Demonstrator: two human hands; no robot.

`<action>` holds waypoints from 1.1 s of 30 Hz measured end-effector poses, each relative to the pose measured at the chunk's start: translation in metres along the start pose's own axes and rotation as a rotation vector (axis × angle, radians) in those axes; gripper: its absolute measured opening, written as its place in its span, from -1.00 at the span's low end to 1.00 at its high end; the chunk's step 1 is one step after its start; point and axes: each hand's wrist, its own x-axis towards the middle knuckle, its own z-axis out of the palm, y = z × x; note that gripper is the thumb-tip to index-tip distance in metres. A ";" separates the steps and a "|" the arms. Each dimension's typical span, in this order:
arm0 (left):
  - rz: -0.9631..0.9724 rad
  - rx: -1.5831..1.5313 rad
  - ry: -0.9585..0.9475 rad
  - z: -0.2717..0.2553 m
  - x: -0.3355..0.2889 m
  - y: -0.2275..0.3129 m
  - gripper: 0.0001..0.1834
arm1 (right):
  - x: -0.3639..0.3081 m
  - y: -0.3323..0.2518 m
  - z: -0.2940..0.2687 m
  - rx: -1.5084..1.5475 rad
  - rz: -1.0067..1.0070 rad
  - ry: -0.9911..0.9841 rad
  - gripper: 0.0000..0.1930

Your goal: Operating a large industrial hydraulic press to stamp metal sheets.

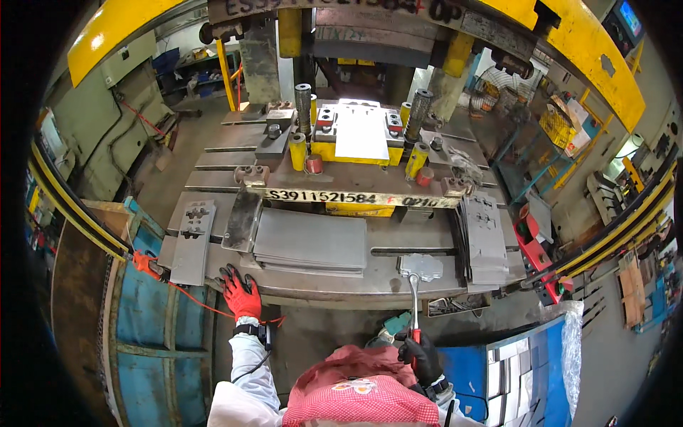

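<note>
Steel press bed [341, 287]: sheet stack [311, 238] near front edge. Left hand [243, 294] at front edge, fingers apart; right hand [422, 361] clamped round red-handled tool [415, 309], tip at small plate [427, 267].

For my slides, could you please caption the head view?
Right hand holding a red-handled tool, left hand at the press bed near stacked grey sheets.

The gloved left hand [243, 297] is red and black. The gloved right hand [422, 358] is black. The near checked cloth [356, 407] is red and white.
</note>
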 end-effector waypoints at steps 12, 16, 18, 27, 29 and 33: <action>0.033 0.005 0.030 0.010 0.002 -0.010 -0.34 | 0.003 0.006 -0.019 0.004 -0.060 0.003 -0.73; 0.006 -0.003 0.002 0.004 0.002 -0.002 -0.34 | 0.011 0.016 -0.035 -0.017 -0.015 -0.061 -0.72; -0.006 -0.015 -0.025 0.003 0.002 -0.002 -0.34 | 0.010 0.013 -0.032 0.035 -0.045 -0.060 -0.71; 0.037 -0.029 0.012 0.000 0.001 -0.003 -0.33 | 0.005 -0.003 -0.023 0.048 -0.015 -0.035 -0.68; 0.053 -0.027 0.034 -0.001 -0.001 -0.004 -0.34 | 0.002 -0.003 -0.022 0.045 -0.016 -0.038 -0.66; 0.050 0.009 0.026 0.002 0.002 -0.001 -0.35 | 0.000 0.002 -0.023 -0.006 -0.053 -0.033 -0.64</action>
